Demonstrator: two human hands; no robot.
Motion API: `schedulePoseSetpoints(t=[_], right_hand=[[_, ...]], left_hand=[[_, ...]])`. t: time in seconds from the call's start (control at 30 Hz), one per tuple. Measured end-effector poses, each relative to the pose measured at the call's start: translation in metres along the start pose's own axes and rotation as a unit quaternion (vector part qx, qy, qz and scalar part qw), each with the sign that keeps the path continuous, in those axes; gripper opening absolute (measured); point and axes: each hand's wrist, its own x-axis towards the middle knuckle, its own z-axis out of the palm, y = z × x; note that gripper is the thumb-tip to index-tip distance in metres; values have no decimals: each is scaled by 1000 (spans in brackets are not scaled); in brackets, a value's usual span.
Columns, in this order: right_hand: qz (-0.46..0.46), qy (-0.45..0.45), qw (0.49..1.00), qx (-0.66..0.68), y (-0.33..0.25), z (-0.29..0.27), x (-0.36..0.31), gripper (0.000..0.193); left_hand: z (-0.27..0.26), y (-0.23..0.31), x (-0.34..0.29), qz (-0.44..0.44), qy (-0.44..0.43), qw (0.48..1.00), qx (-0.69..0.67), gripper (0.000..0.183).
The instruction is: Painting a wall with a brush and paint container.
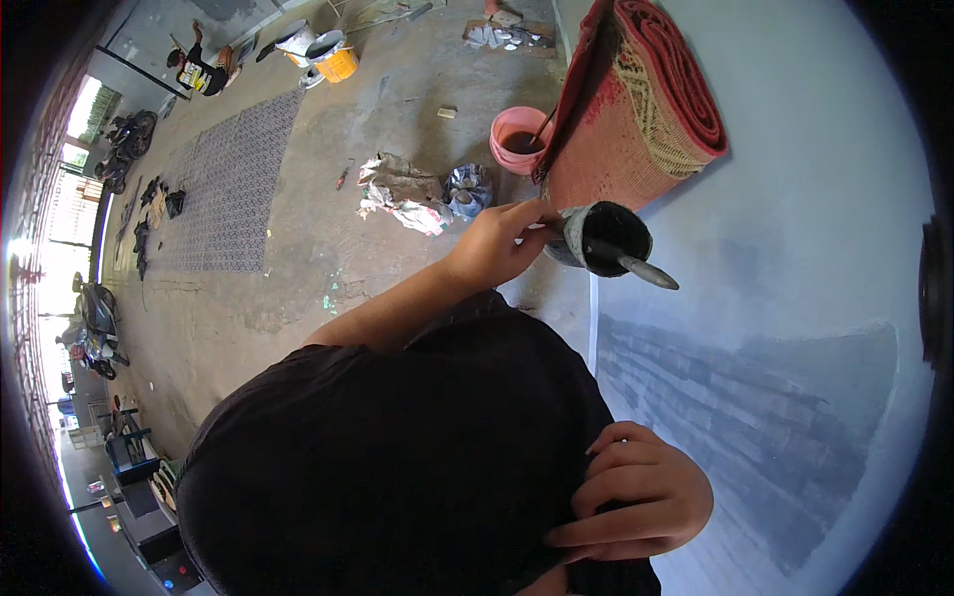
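Note:
My left hand (502, 243) is closed on the near side of a grey-stained cup (564, 246), held tilted beside the wall. Inside the cup it is dark, and a grey, paint-smeared handle (651, 272) sticks out over the rim; what is on its other end is hidden. Lower down, my right hand (646, 497) has its fingers curled into the black shirt (397, 447) on my body, gripping the cloth. To the right, the pale blue-grey wall (795, 228) carries a darker grey streaked patch (735, 417).
A rolled red rug (626, 149) leans at the wall, with a pink bucket (505, 129) of dark liquid beside it. Crumpled sacking (402, 194) and a blue plastic bag (467, 189) lie nearby. Farther off are a yellow bucket (338, 66), a patterned mat (234, 189), motorbikes (94, 323) and another person (202, 74).

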Motion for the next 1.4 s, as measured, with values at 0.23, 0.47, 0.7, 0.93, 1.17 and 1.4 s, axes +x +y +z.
schedulePoseSetpoints(t=[0.23, 0.47, 0.7, 0.93, 1.17, 1.4], right_hand=[[-6, -22, 1000, 8, -2, 5, -8, 31], [-6, -56, 998, 21, 0, 7, -11, 32], [0, -109, 993, 45, 9, 4, -1, 34], [7, -151, 987, 62, 14, 2, 16, 32], [6, -176, 982, 69, 13, -1, 25, 31], [8, -151, 986, 69, 14, -4, 14, 33]], left_hand=[[6, 8, -9, 2, 14, 1000, 10, 24], [5, 12, -24, 10, 33, 999, 14, 26], [-15, 16, -59, -49, 81, 995, 25, 24], [-26, 6, -88, -92, 135, 986, 45, 23], [-26, 7, -92, -100, 136, 984, 52, 24], [-17, 13, -80, -95, 115, 988, 39, 24]])
